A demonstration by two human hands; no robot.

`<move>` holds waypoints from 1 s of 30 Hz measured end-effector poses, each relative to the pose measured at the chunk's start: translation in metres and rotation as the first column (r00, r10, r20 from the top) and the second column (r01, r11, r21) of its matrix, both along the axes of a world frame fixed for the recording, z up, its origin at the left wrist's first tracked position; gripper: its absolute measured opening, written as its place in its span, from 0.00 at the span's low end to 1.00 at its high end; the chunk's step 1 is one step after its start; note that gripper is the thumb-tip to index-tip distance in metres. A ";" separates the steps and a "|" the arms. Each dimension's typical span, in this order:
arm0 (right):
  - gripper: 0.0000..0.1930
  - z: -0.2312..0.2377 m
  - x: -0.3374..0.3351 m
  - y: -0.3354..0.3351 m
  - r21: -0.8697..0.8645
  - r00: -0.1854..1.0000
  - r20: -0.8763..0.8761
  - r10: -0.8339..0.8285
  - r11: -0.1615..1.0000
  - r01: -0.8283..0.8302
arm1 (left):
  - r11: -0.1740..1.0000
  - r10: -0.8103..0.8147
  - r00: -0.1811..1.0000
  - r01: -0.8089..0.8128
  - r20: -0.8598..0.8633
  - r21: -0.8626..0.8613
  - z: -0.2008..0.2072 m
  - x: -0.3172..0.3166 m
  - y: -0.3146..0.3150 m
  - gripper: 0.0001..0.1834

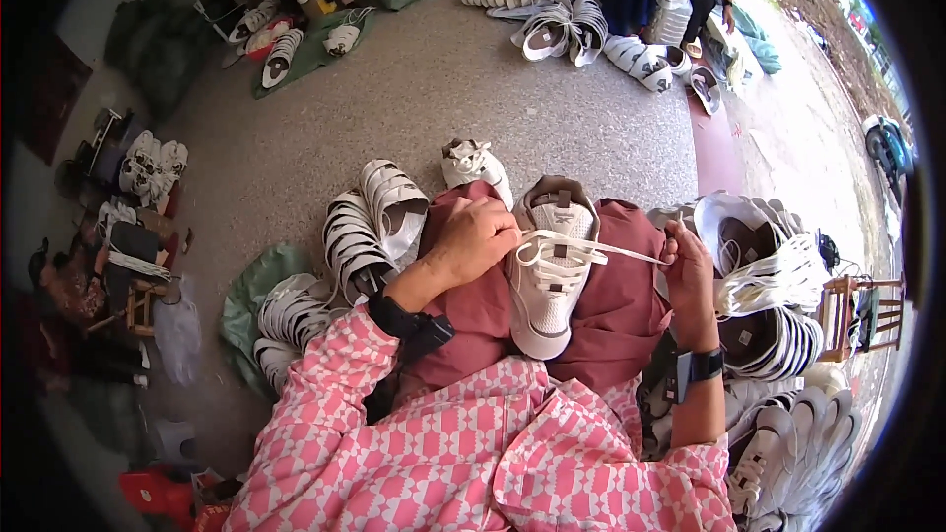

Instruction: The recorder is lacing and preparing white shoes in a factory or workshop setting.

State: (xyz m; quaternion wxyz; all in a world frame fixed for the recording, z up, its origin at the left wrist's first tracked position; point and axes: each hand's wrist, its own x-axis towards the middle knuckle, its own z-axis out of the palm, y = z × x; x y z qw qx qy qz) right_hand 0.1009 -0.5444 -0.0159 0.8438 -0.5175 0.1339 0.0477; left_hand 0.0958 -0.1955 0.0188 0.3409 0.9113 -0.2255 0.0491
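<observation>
Fingers of the right hand (692, 271) pinch a white lace (631, 254) stretched sideways from a pale shoe (543, 311), its toe toward the seated person (424, 458) whose lap (621, 305) it rests on. The left hand (468, 241) curls at the lace loops (537, 250); from here I can't tell what its fingers pinch. Nested shoe tops (360, 246) flank both knees.
</observation>
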 end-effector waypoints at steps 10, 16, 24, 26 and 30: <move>0.12 0.035 -0.011 0.032 -0.517 0.970 0.033 0.241 0.835 -0.190 | 0.996 0.028 0.992 -0.016 -0.126 0.093 0.006 0.014 -0.016 0.10; 0.09 0.043 -0.004 0.044 -0.838 0.774 0.322 0.544 0.545 -0.035 | 0.995 -0.062 0.961 0.040 0.269 0.086 0.052 0.025 -0.041 0.05; 0.03 0.036 0.013 0.054 -0.932 0.581 0.234 0.779 0.350 -0.094 | 0.934 -0.357 0.930 0.353 0.083 0.060 -0.007 0.051 -0.072 0.07; 0.03 0.043 0.009 0.051 -0.892 0.650 0.164 0.742 0.393 -0.224 | 0.950 -0.306 0.950 0.301 0.062 0.087 -0.015 0.049 -0.087 0.08; 0.04 0.040 0.002 0.052 -0.904 0.705 0.204 0.679 0.408 -0.131 | 0.960 -0.274 0.957 0.267 -0.095 -0.080 -0.028 0.048 -0.097 0.06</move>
